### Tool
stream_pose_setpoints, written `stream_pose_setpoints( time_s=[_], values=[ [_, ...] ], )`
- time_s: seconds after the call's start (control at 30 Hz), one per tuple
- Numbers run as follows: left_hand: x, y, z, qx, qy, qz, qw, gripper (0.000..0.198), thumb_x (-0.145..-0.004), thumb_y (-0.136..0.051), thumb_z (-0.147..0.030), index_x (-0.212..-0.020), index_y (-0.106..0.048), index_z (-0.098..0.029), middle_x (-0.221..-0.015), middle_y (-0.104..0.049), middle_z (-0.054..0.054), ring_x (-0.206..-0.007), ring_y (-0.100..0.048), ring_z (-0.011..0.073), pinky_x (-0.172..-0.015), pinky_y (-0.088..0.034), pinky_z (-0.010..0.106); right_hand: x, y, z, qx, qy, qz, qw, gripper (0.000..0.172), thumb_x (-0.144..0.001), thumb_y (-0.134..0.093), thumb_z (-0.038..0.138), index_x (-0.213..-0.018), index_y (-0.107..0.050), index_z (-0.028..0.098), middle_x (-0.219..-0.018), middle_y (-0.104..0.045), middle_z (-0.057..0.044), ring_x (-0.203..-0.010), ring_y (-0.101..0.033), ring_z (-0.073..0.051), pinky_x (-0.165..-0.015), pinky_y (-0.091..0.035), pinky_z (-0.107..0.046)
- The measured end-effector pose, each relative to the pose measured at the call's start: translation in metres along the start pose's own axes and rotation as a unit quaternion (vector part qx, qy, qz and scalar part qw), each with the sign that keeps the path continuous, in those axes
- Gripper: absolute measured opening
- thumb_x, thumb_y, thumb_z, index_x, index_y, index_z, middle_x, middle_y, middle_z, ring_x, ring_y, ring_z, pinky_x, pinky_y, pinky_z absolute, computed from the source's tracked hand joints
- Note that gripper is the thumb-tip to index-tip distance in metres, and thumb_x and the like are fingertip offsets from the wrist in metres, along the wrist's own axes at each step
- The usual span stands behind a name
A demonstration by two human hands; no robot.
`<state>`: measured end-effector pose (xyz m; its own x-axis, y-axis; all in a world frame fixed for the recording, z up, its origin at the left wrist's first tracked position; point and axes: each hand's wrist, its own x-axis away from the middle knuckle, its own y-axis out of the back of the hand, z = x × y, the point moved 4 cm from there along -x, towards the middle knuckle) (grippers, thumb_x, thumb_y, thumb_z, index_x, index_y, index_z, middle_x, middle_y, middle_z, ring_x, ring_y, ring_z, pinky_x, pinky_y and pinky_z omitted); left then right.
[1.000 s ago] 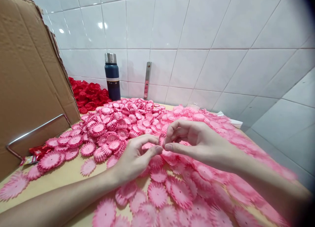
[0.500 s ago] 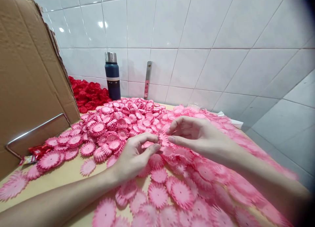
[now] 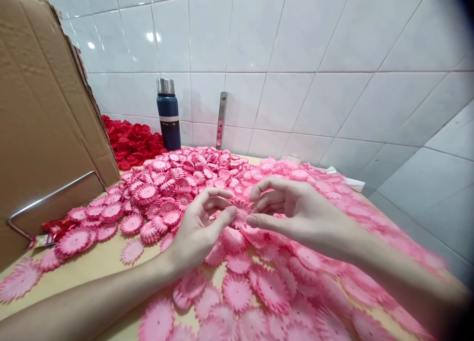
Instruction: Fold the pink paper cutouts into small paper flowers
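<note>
Head cam shows one frilly pink disc (image 3: 241, 215) up between both hands, above the loose pink pieces (image 3: 237, 292). Its flat side seems to be tipped towards the camera, toothed edge fanning out all round; it's pretty much round, so no long axis I can make out. Left hand (image 3: 205, 225) has it by the left edge, thumb in front. Right hand (image 3: 287, 208) has its thumb at the opposite edge, fingers curled, but can't tell if it's actually gripping.
</note>
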<state>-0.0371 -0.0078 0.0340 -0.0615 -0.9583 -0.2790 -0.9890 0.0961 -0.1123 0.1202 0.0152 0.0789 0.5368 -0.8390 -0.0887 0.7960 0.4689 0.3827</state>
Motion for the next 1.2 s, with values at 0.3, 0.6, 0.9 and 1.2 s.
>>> stream_pose_setpoints(
  time_s=[0.3,0.6,0.9,1.2],
  values=[
    [-0.0020,0.0010,0.0004,-0.018,0.009,0.033,0.999,0.006,-0.084,-0.065,-0.021,-0.085,-0.063,-0.015,-0.085,-0.063,0.002,-0.079,-0.058,0.0121,-0.075,-0.047,0.024,-0.0015,0.0008,-0.0007,-0.110,-0.007,0.059,0.992,0.027,-0.072,-0.076,0.014,-0.093,-0.059,0.020,-0.076,-0.071,-0.001,-0.075,-0.069,-0.015,-0.066,-0.053,-0.023],
    [-0.0023,0.0005,0.0032,0.022,0.042,0.065,0.997,0.015,-0.080,-0.070,-0.027,-0.087,-0.070,-0.014,-0.082,-0.069,0.004,-0.073,-0.064,0.0119,-0.070,-0.051,0.023,-0.0007,0.0015,-0.0021,-0.124,-0.018,0.068,0.990,0.028,-0.073,-0.077,0.019,-0.095,-0.058,0.018,-0.078,-0.073,-0.004,-0.075,-0.069,-0.018,-0.066,-0.053,-0.026],
    [-0.0019,-0.0015,0.0047,0.063,0.069,0.053,0.994,0.021,-0.070,-0.079,-0.026,-0.081,-0.068,-0.012,-0.080,-0.069,0.003,-0.073,-0.066,0.0134,-0.072,-0.053,0.026,-0.0028,-0.0016,-0.0031,-0.103,-0.012,0.073,0.992,0.023,-0.078,-0.074,0.023,-0.093,-0.058,0.018,-0.077,-0.073,-0.004,-0.075,-0.068,-0.016,-0.067,-0.051,-0.026],
    [-0.0003,0.0017,0.0045,-0.010,0.023,0.035,0.999,0.017,-0.084,-0.066,-0.028,-0.077,-0.068,-0.013,-0.073,-0.068,0.003,-0.070,-0.062,0.0136,-0.069,-0.049,0.024,-0.0023,-0.0042,-0.0055,-0.074,-0.020,0.056,0.996,0.026,-0.078,-0.073,0.032,-0.093,-0.058,0.018,-0.083,-0.073,-0.007,-0.079,-0.069,-0.020,-0.069,-0.055,-0.032]
  ],
)
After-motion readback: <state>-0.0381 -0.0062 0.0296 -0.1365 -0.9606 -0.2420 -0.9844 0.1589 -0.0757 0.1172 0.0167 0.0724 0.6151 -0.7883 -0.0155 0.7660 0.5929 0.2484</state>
